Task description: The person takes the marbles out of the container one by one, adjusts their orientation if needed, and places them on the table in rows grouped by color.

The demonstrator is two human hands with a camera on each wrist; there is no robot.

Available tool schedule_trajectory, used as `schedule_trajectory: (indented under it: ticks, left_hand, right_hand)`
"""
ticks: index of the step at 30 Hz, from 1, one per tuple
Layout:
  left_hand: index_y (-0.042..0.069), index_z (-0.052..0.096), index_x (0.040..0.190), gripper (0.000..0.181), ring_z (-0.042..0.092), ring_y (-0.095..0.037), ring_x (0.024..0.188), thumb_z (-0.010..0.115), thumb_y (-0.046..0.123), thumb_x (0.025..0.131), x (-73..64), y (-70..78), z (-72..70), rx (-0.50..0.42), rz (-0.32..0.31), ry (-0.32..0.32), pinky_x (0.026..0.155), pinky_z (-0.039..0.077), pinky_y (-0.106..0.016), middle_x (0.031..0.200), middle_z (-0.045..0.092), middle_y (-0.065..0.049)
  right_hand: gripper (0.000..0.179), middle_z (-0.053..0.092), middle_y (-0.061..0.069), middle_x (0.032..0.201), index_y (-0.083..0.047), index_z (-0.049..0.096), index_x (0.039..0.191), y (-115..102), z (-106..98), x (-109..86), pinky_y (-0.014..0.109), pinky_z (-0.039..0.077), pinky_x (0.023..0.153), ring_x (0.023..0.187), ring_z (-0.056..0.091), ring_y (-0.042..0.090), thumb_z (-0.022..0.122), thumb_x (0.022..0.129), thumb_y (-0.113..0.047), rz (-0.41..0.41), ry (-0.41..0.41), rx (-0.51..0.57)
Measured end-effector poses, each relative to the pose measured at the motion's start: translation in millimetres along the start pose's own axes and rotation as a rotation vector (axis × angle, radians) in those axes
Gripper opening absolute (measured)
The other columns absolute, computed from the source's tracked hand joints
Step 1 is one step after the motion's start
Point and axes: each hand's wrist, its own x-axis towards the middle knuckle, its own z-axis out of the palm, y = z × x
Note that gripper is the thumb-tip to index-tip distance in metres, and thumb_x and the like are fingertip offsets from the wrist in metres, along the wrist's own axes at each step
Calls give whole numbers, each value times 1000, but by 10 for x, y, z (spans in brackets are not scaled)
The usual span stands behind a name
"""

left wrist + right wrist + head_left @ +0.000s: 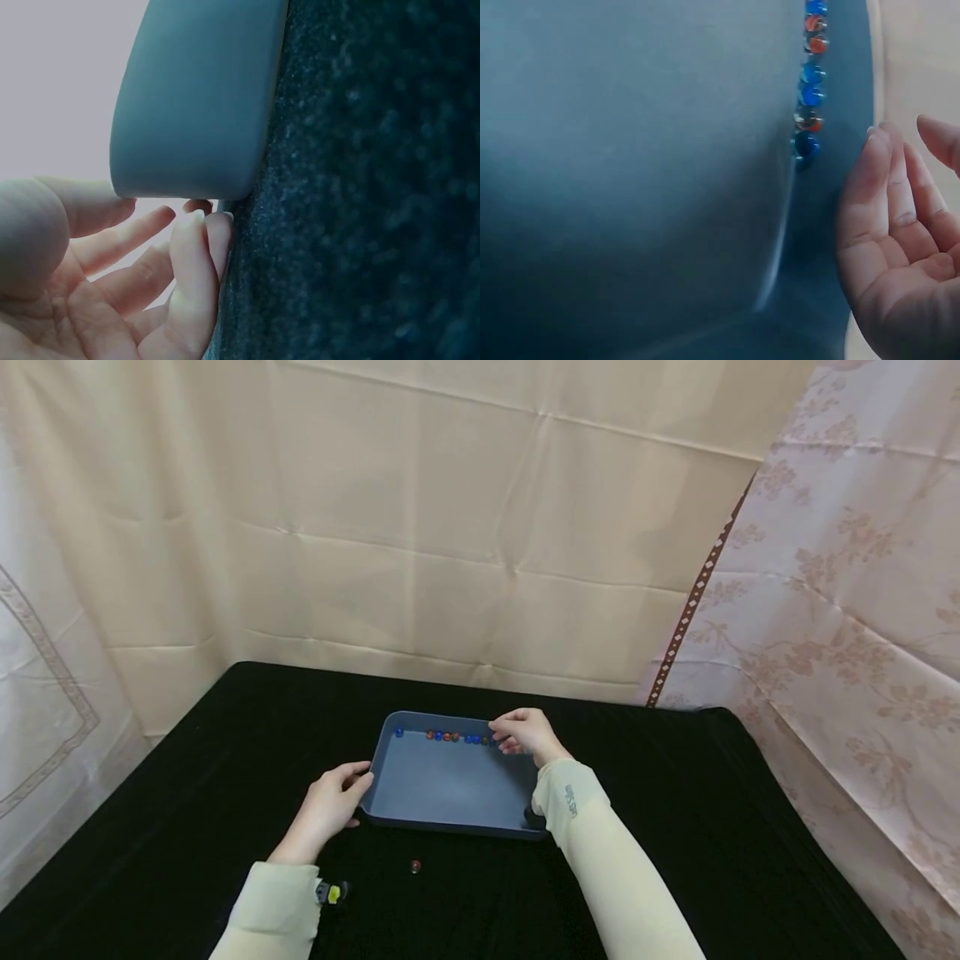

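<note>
A shallow blue-grey tray lies on black cloth. Along its far inner wall runs a broken row of glass marbles, blue ones and red-orange ones; the right wrist view shows several marbles close together. My left hand is at the tray's left end, its thumb touching the wall and its fingers loosely bent beside it. Over the far right rim is my right hand, fingers extended along the wall and thumb apart. No marble shows between its fingers.
One reddish marble lies on the black cloth in front of the tray. A cream curtain hangs behind the table, and a floral curtain hangs at the right. Dark devices sit at both wrists.
</note>
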Motion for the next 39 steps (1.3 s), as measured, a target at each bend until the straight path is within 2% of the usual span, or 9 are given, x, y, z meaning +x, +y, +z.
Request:
schedule_trajectory:
  ticks: [4,12,22,39]
  left_hand:
    - [0,44,145,47,64,-24,95,46,25,105,1,4,4,-1,7,-3,71,61,-34,122,61,-23]
    - [0,44,145,46,64,-26,97,45,25,105,6,-3,-12,-1,-3,-5,71,61,-34,122,60,-23]
    - [1,45,145,46,64,-24,95,46,25,105,10,-18,-11,-6,-4,0,71,61,-34,123,61,-22]
    - [1,43,145,48,64,-25,98,46,27,105,-3,7,-39,-1,-10,-11,71,61,-35,123,60,-23]
  right_hand:
    - [21,73,14,88,4,69,105,66,12,13,26,60,63,61,64,13,69,92,-13,32,9,-21]
    - [26,71,12,92,1,67,115,174,27,74,26,59,62,63,64,13,69,92,-10,101,-42,-5]
    - [28,73,11,89,5,67,118,207,28,91,22,55,56,57,60,10,68,91,-3,121,-67,8]
    - [26,71,3,77,6,69,113,240,76,117,18,55,55,57,60,7,71,88,-1,149,-46,12]
